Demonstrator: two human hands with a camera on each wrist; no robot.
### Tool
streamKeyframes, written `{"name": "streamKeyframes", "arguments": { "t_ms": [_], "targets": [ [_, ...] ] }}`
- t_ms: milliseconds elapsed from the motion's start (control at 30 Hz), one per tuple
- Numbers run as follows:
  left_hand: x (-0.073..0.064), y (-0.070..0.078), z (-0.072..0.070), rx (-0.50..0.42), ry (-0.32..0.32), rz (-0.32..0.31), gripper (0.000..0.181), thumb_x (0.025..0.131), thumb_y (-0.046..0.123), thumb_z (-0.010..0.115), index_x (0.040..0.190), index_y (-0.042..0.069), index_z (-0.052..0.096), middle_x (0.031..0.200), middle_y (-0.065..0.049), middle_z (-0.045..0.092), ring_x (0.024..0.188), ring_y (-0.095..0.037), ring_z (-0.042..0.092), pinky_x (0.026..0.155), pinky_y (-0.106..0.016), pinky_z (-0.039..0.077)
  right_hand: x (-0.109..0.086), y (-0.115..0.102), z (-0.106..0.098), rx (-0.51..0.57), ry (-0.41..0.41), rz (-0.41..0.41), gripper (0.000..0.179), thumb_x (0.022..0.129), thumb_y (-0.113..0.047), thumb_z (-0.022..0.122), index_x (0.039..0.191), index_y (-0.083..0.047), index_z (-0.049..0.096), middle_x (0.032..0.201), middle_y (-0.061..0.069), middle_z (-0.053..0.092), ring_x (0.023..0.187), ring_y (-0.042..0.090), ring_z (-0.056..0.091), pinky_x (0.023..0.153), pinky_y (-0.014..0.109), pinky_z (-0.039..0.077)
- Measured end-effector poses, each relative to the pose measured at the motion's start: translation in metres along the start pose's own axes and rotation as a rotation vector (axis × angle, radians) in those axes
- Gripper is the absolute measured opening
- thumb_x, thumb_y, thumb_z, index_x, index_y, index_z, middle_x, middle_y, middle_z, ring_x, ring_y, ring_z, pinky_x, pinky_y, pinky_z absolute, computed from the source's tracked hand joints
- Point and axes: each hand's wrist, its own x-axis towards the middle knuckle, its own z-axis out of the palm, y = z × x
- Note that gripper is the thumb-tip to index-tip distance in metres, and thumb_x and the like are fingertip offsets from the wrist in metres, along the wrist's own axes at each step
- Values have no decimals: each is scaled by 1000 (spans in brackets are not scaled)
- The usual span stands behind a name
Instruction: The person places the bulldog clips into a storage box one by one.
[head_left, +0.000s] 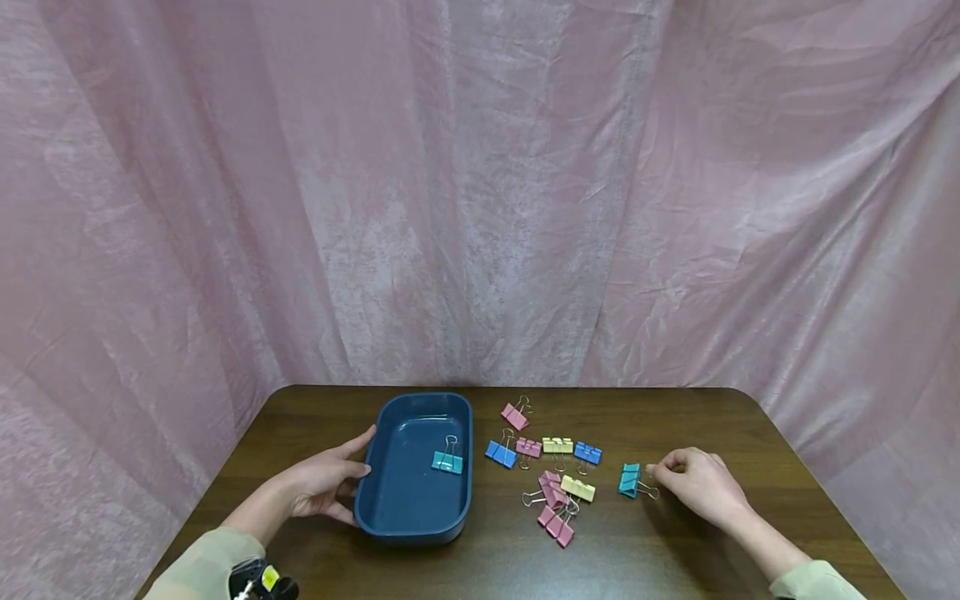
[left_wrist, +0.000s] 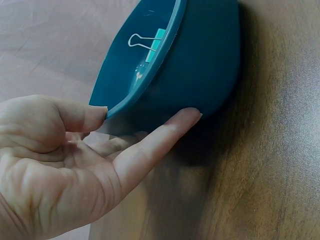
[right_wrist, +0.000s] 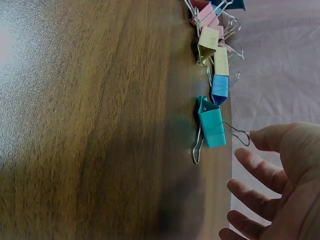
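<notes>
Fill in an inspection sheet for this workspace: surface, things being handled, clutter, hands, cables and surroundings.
Surface: brown wood-grain table, shiny in places.
Things being handled: blue tub with one teal clip inside; second teal clip on the table by the right hand.
Clutter: pink clips, yellow clips and blue clips between tub and right hand, some bunched together.
Left hand: touches the tub, thumb at its rim.
Right hand: thumb at the second teal clip's wire handle; firm hold unclear.
Cables: nothing seen.
Surroundings: pink curtain behind the table.
</notes>
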Motion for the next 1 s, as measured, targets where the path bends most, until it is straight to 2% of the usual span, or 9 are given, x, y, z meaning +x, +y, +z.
{"name": "streamKeyframes", "arguments": {
  "t_ms": [567,833,1000],
  "targets": [
    [0,0,0,-1,4,-4,74,108,7,41,166,23,-2,148,-43,32,121,-52,56,78,-66,56,3,-2,1,10,5,-8,17,92,-35,72,87,-20,79,97,-1,75,91,22,66,69,39,49],
    [0,0,0,4,10,-6,74,108,7,41,166,23,-2,148,-42,32,122,-52,56,77,-66,56,4,-2,1,-15,6,1,12,91,-34,73,89,-24,79,108,6,73,109,41,61,79,53,50],
    [0,0,0,4,10,-6,74,108,7,41,166,23,-2,148,-42,32,122,-53,55,78,-66,56,5,-2,1,-22,5,-4,10,89,-26,69,89,-25,79,111,7,73,111,46,59,83,59,48]
  ]
}}
